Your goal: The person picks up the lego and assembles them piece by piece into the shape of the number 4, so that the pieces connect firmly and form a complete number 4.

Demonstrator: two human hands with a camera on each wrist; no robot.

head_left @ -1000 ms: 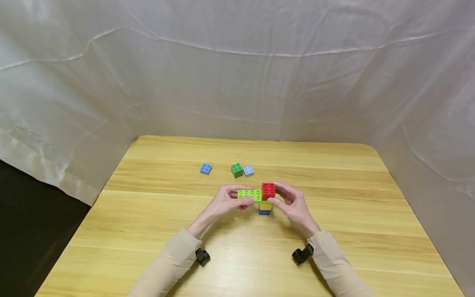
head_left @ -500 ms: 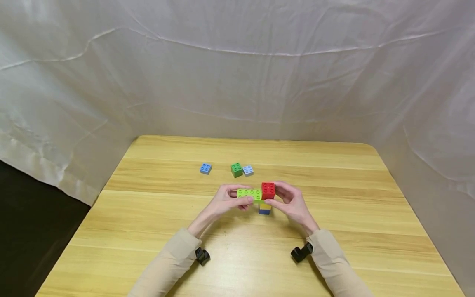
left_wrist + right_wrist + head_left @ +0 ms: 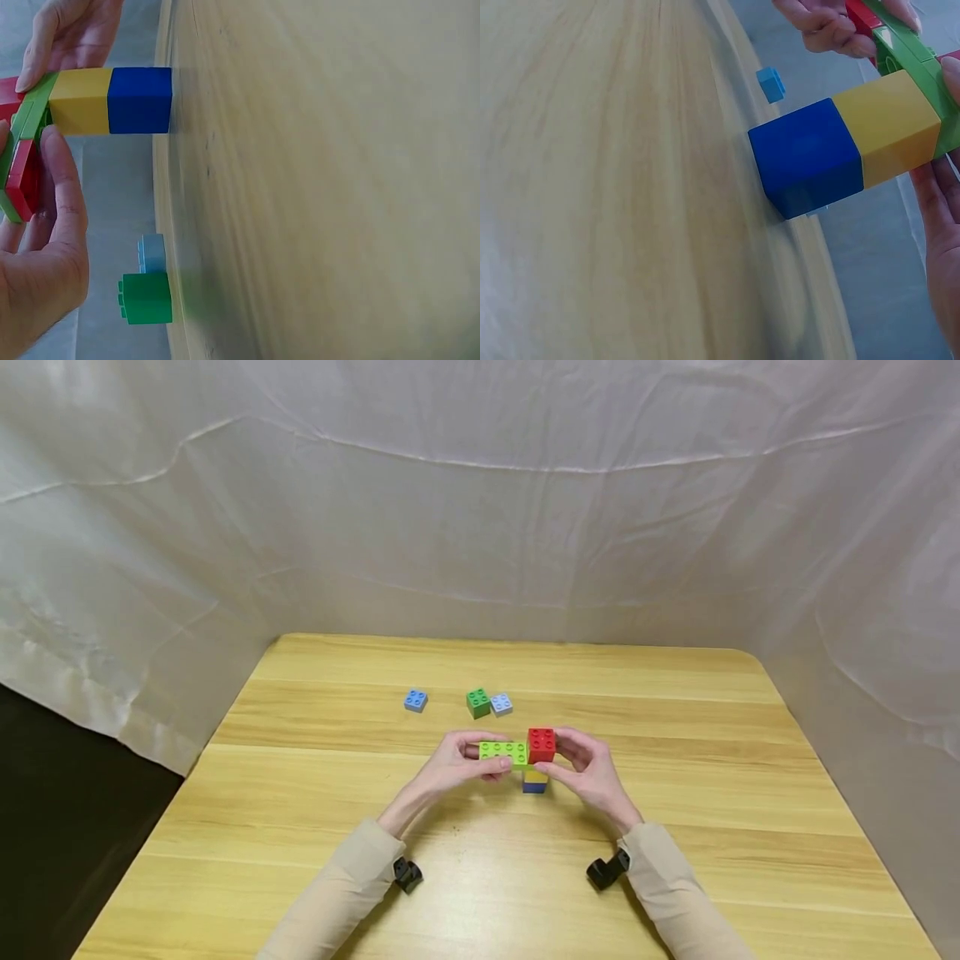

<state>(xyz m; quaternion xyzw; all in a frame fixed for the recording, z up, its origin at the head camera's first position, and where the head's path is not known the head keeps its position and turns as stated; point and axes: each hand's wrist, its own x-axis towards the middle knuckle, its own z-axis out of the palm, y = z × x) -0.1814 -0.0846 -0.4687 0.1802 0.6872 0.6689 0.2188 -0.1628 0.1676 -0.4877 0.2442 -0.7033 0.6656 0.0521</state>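
A stack of toy bricks stands on the table between both hands. Its dark blue brick [image 3: 140, 100] is lowest, and a yellow brick [image 3: 81, 101] sits on that. Lime-green bricks [image 3: 504, 749] lie above, reaching out to the left. On top at the right end is a red brick [image 3: 542, 745]. Beneath the overhanging left end, a thin red brick [image 3: 25, 180] shows. My left hand [image 3: 459, 763] pinches this overhanging end, thumb on the near side. My right hand [image 3: 596, 777] holds the right end, thumb near the joint of red and green; its other fingers are partly hidden.
Farther back on the wooden table [image 3: 337, 818] lie a blue brick [image 3: 416, 701], a green brick [image 3: 477, 702] and a light blue brick [image 3: 501, 704]. The latter two are side by side. A pale cloth [image 3: 480, 543] hangs behind the table and along its sides.
My right thumb has slid slightly left along the stack's near side, below the red brick. Otherwise the hands and bricks look nearly unchanged.
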